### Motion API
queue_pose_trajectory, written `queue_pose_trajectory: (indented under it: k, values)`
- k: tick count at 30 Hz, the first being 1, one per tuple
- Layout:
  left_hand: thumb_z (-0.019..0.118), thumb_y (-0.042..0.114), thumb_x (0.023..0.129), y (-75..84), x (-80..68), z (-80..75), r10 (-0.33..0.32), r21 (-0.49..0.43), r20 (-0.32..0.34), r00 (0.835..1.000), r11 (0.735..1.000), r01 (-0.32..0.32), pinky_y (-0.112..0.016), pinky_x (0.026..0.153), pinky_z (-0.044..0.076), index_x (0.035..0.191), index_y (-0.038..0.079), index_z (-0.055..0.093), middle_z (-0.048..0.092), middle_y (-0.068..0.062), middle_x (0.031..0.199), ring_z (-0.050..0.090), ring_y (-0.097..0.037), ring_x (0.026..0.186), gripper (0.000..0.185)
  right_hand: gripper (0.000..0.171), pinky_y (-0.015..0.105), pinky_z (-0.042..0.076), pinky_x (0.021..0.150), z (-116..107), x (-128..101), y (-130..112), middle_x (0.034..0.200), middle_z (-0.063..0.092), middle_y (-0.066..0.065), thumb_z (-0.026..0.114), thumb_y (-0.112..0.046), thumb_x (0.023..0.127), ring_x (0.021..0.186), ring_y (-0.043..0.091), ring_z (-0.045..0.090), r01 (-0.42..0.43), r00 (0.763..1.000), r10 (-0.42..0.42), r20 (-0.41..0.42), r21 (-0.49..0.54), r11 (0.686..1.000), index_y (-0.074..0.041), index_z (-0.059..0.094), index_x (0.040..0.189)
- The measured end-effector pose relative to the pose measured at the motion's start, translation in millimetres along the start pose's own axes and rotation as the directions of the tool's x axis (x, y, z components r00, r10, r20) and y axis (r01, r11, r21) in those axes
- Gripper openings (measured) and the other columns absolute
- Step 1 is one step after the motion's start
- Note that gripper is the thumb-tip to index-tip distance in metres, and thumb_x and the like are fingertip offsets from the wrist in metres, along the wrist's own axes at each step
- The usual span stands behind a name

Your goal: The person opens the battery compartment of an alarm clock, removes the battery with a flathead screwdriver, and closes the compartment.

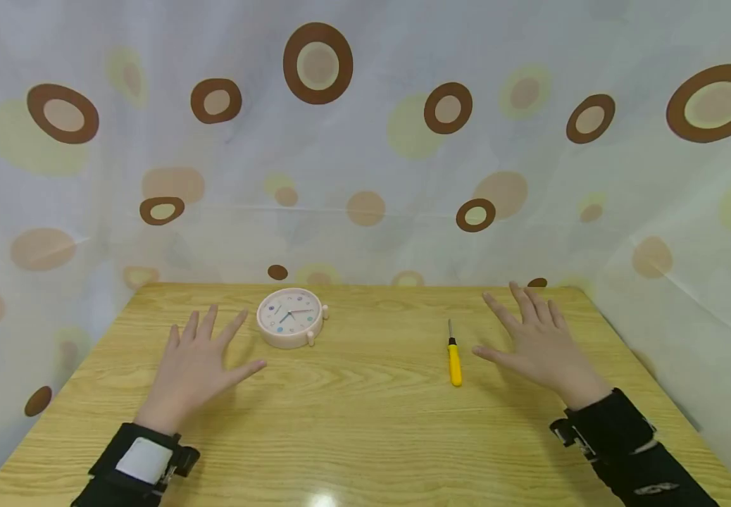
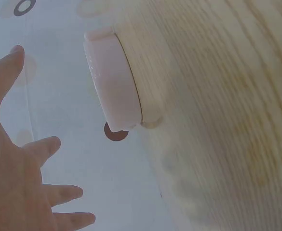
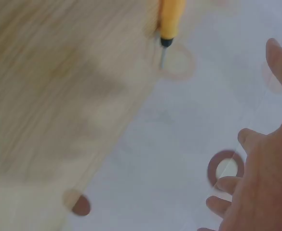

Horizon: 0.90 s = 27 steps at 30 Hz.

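Pink clock (image 1: 290, 317) near left hand (image 1: 196, 366), yellow screwdriver (image 1: 454, 360) beside right hand (image 1: 539, 343); both spread; dial writing unreadable.

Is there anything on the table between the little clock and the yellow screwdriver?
No. In the head view, only bare wood of the table lies between the clock and the screwdriver.
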State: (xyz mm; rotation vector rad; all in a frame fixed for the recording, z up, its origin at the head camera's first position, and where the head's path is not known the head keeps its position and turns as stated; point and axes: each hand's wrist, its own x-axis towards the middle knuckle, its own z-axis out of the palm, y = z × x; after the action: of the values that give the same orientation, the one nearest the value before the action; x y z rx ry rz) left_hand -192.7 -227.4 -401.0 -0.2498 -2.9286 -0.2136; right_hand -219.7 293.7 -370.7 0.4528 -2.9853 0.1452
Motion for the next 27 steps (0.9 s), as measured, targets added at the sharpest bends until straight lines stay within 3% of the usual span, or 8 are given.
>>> queue_pose_trajectory:
  k: [9, 15, 20, 27]
  values:
    - [0.069, 0.075, 0.087, 2.9, 13.0, -8.0, 0.008, -0.025, -0.022, 1.000, 1.000, -0.008, -0.077, 0.121, 0.028, 0.163, 0.010, 0.041, 0.037, -0.035, 0.164, 0.037, -0.060, 0.149, 0.104, 0.093, 0.073, 0.015, 0.128, 4.7, 39.1, -48.9, 0.175, 0.016, 0.027, 0.065, -0.070, 0.094, 0.159, 0.052, 0.019, 0.143, 0.990, -0.143, -0.018, 0.002, 0.990, -0.023, 0.032, 0.169]
    - [0.080, 0.067, 0.083, 3.1, 23.2, -9.2, 0.019, -0.038, -0.032, 0.999, 0.999, -0.020, -0.070, 0.120, 0.038, 0.158, -0.005, 0.042, 0.045, -0.037, 0.157, 0.048, -0.057, 0.142, 0.111, 0.094, 0.070, 0.025, 0.126, 16.0, 60.0, -76.0, 0.171, 0.028, 0.028, 0.066, -0.070, 0.093, 0.155, 0.052, 0.032, 0.228, 0.972, -0.228, -0.049, -0.002, 0.974, -0.021, 0.035, 0.167]
    - [0.084, 0.062, 0.081, 2.3, 31.1, -10.4, 0.005, -0.050, -0.020, 1.000, 0.999, -0.006, -0.066, 0.120, 0.041, 0.151, -0.015, 0.046, 0.048, -0.038, 0.155, 0.051, -0.055, 0.140, 0.110, 0.095, 0.069, 0.029, 0.126, 23.0, 72.6, -100.4, 0.170, 0.031, 0.026, 0.070, -0.067, 0.092, 0.155, 0.050, 0.034, 0.272, 0.961, -0.270, -0.057, 0.016, 0.962, -0.021, 0.035, 0.167]
    - [0.085, 0.060, 0.082, -0.7, 38.4, -8.6, -0.030, -0.092, 0.018, 0.999, 0.995, 0.031, -0.065, 0.119, 0.041, 0.150, -0.017, 0.046, 0.047, -0.038, 0.156, 0.050, -0.057, 0.140, 0.110, 0.095, 0.067, 0.032, 0.126, 32.4, 84.9, -132.1, 0.169, 0.034, 0.026, 0.070, -0.069, 0.091, 0.155, 0.048, 0.036, 0.287, 0.958, -0.286, -0.033, 0.017, 0.958, -0.022, 0.035, 0.167]
